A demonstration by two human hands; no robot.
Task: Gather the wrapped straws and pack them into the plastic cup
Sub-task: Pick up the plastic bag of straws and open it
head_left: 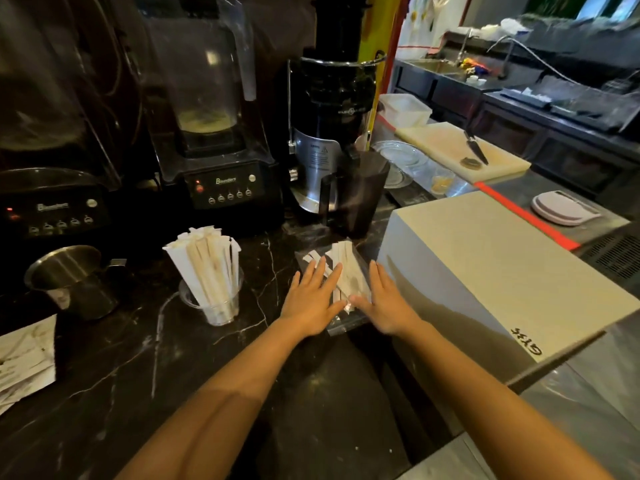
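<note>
We see our left hand [311, 299] and right hand [386, 303] spread flat on loose wrapped straws [341, 268], maybe on clear plastic. Left of them, the plastic cup [211, 303] holds more straws.

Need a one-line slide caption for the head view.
Both hands, left and right, press flat on loose wrapped straws beside a plastic cup already holding many.

Head view looks down, close, perhaps tilted, at counter [145, 368].
</note>
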